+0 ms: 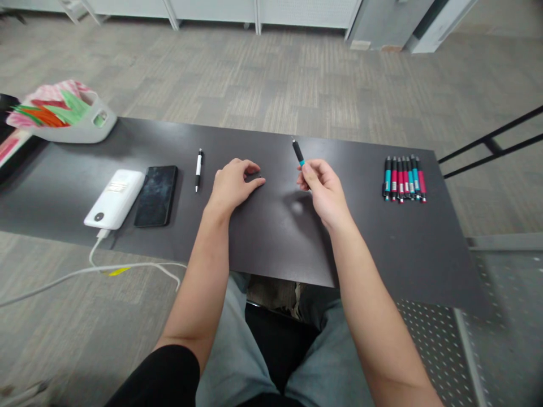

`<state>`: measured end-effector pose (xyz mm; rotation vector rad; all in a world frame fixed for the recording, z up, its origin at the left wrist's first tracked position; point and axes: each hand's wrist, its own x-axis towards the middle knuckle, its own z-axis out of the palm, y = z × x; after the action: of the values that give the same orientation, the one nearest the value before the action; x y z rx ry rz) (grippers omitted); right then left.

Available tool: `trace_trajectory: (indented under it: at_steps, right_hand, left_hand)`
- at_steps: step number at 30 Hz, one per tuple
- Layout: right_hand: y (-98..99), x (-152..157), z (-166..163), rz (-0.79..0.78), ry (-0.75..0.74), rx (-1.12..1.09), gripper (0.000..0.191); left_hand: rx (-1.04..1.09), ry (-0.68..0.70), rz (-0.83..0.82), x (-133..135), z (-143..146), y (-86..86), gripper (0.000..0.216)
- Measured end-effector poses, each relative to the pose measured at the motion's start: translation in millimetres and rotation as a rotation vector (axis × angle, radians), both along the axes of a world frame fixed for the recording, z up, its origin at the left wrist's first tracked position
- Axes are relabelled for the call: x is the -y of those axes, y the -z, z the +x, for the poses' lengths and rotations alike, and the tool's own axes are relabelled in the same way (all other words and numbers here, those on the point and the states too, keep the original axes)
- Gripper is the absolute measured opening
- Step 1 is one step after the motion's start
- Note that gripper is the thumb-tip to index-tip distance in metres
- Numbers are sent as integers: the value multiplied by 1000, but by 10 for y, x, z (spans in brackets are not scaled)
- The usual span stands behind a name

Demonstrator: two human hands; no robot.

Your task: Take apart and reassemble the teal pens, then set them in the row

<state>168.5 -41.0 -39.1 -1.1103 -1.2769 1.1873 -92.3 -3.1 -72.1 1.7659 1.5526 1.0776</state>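
Note:
My right hand [323,186] is closed round a black and teal pen [298,152], which it holds tilted with the tip pointing up and away, above the dark table [275,237]. My left hand [234,183] rests on the table with its fingers curled; a small dark piece shows at its fingertips [258,178], and I cannot make out what it is. A white and black pen [198,169] lies just left of my left hand.
Several teal and pink pens [405,178] lie in a row at the right. A black phone [156,195] and a white power bank [114,198] with a white cable [127,267] lie at the left. A grey bin of coloured papers [63,116] stands at the far left.

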Motion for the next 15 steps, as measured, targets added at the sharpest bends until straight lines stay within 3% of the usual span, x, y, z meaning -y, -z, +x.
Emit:
trace_trajectory:
  at_steps: [3, 6, 10, 15]
  right_hand:
    - [28, -5, -12, -15, -21, -16, 61]
    - [64, 1, 9, -14, -5, 30, 56]
    - [81, 37, 59, 109, 39, 143, 38]
    - [27, 76, 56, 149, 38, 167, 34]
  left_hand:
    - [-20, 72, 30, 6, 87, -20, 34]
    - [206, 121, -12, 51, 181, -177, 38]
    - [563, 118, -45, 118, 248, -405, 44]
    - [704, 112, -39, 116, 253, -443, 47]
